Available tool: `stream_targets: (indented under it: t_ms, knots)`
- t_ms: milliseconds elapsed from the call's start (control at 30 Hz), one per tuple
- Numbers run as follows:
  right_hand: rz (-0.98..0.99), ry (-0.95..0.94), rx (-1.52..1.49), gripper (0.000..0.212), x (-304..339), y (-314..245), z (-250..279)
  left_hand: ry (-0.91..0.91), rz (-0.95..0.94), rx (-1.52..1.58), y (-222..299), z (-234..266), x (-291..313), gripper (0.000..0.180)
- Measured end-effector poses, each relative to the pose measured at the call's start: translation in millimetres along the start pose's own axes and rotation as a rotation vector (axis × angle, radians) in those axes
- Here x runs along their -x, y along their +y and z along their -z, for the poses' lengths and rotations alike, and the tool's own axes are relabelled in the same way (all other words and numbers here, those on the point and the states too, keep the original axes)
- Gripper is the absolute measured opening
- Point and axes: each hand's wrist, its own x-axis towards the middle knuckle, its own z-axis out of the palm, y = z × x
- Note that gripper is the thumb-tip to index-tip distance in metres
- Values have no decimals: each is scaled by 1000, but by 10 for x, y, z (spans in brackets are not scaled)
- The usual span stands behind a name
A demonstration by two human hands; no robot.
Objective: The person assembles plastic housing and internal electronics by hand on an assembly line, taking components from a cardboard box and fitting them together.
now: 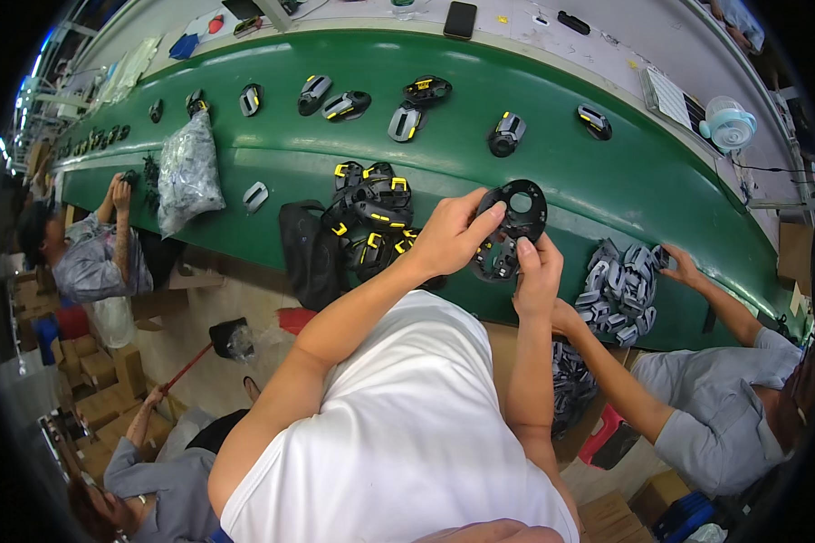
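Observation:
My left hand (pixel 460 233) and my right hand (pixel 540 275) hold a black plastic shell part (pixel 537 214) over the near side of the green bench. The part has a large round opening at its upper end and smaller cut-outs lower down. Left fingers grip its left edge, and the right thumb and fingers pinch its lower right side. Just left of my hands lies a heap of black shells with yellow pieces (pixel 373 210). My left forearm passes close by that heap.
A co-worker at right reaches around a pile of grey plastic pieces (pixel 618 294), one arm near my right wrist. Along the green bench (pixel 272 149) lie several grey-and-black assemblies (pixel 507 134). A stuffed plastic bag (pixel 191 176) and a black bag (pixel 312 258) stand to the left.

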Motion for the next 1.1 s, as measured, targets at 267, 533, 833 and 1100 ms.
stream_targets:
  t_ms: [267, 533, 833, 1100]
  knots:
    - [44, 50, -49, 30, 87, -87, -126, 59, -49, 25, -55, -7, 97, 34]
    - [-43, 82, -311, 34, 91, -33, -280, 188, -28, 373, -141, -116, 90, 29]
    - [-85, 39, 235, 37, -104, 85, -41, 178, 165, 296, -378, -63, -41, 39]
    - [-126, 154, 750, 43, -500, 634, 788, 498, -105, -1277, -1352, 756, -1266, 59]
